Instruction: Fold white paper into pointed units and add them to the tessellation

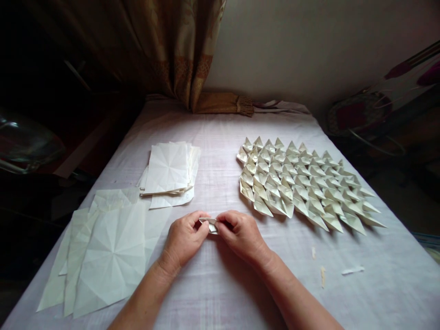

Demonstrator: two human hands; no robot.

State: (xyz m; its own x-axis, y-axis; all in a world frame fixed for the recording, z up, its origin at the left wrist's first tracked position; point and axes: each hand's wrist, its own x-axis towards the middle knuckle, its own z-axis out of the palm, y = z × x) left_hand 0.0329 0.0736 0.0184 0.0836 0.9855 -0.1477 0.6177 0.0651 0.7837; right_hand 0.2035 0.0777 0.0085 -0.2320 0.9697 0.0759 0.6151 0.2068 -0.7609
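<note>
My left hand (184,238) and my right hand (240,233) meet near the middle of the table, both pinching one small folded white paper piece (210,224) between fingertips. The piece is mostly hidden by my fingers. To the right lies a broad patch of several finished folded paper pieces (302,188), laid in overlapping rows. On the left, several large creased paper sheets (106,252) lie spread out, and a smaller stack of creased square sheets (170,172) sits behind them.
A pale cloth covers the table (220,133). Small paper scraps (352,270) lie at the right front. A brown curtain (178,50) hangs at the far edge against a white wall. Dark clutter stands to both sides of the table.
</note>
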